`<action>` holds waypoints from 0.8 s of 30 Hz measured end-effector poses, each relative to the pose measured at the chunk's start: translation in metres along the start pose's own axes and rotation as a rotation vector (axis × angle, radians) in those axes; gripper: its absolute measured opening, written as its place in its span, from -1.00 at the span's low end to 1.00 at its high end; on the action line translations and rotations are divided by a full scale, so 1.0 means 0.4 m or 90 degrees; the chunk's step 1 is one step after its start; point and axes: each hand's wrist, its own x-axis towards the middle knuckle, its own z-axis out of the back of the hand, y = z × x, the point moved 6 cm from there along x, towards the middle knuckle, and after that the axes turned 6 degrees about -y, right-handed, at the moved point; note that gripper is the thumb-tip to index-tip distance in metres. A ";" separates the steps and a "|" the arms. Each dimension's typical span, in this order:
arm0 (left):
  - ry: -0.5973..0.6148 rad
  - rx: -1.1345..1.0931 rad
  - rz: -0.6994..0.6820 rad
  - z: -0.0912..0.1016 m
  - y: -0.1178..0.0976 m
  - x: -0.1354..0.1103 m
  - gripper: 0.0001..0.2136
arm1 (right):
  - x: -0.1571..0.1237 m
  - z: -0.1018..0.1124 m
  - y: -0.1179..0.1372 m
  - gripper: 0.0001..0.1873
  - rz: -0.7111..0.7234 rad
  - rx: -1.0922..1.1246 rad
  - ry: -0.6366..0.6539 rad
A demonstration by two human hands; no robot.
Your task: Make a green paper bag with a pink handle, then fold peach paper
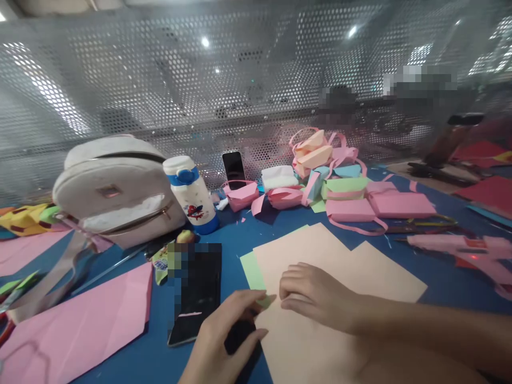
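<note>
Bare hands [314,296], bare slender right forearm [424,328]

A tall grey metal screen [264,64], punched all over with small round holes, spans the background. A straight metal seam dotted with bolt heads [256,118] crosses its lower part. Below it spreads a flat tabletop of deep, even blue [234,229]. Small white points of light [205,41] and a long slanting bright streak [56,88] show on the screen, perhaps reflections, though the blur leaves that uncertain.
</note>
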 end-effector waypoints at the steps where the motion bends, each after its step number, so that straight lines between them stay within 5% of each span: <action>1: 0.000 0.004 -0.006 -0.001 -0.002 0.001 -0.58 | 0.000 -0.001 -0.001 -0.76 -0.003 0.000 0.003; 18: -0.017 0.001 -0.034 0.003 -0.021 0.005 -0.61 | -0.002 0.001 0.003 -0.74 0.007 -0.014 0.009; 24: 0.001 0.059 -0.107 0.002 -0.057 0.006 -0.65 | -0.002 0.015 0.018 -0.75 0.029 -0.045 0.025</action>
